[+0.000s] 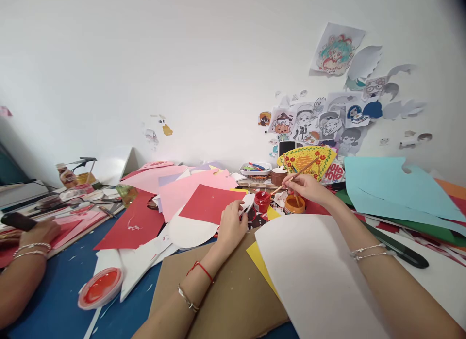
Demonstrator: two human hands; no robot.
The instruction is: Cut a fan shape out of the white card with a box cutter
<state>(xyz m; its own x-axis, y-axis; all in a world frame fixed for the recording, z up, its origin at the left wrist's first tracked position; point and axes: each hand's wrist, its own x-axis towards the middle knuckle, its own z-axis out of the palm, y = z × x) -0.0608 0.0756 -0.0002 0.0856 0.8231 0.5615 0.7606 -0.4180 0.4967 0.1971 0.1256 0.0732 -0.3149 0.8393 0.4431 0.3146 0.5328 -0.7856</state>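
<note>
My right hand [304, 187] pinches a thin wooden paintbrush [295, 176], whose lower tip is at the mouth of a small red paint jar [261, 202]. Just right of that jar stands an orange-yellow paint jar [294, 204]. My left hand [232, 221] rests at the right edge of a red paper sheet [209, 203], its fingers bent near a dark object I cannot make out. Whether it grips anything is hidden. Below my right forearm, a large white sheet [320, 276] lies over yellow paper [262, 268] and brown cardboard [225, 290].
At the left, another person's hand [40, 232] is over pink and red paper. A dish of red paint [100, 288] sits on the blue table [69, 271]. Light blue sheets [396, 188] lie at the right. A yellow decorated fan [309, 161] stands near the wall.
</note>
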